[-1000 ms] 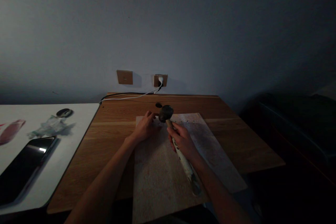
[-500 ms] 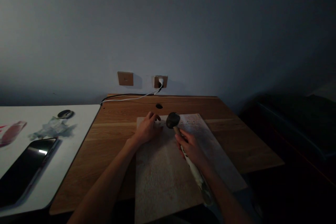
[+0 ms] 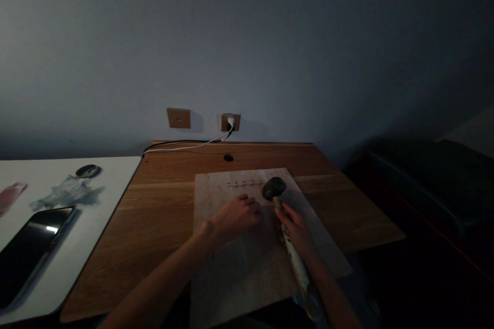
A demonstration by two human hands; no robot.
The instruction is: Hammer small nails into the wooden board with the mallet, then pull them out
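Note:
My right hand (image 3: pixel 296 229) is wrapped round the handle of a mallet (image 3: pixel 274 188) with a dark, rounded head, held over the right side of a pale wooden board (image 3: pixel 219 288). My left hand (image 3: pixel 241 215) is over the middle of the board, left of the mallet, its fingers curled in. Whatever those fingertips may hold is hidden. Beyond the left hand, a row of several small nails (image 3: pixel 243 183) stands near the board's far edge, the row running right toward the mallet head.
The board rests on a brown wooden desk (image 3: pixel 154 216). On the white table (image 3: pixel 104 231) at left lie a phone (image 3: pixel 34 241), a crumpled plastic bag (image 3: pixel 69 193) and a roll of tape (image 3: pixel 88 170). Cables (image 3: pixel 185 147) run along the wall to a socket (image 3: pixel 230 122).
My left hand has moved right and nearer, away from the board's far left, uncovering the row of nails. The right hand and mallet have shifted slightly right and nearer.

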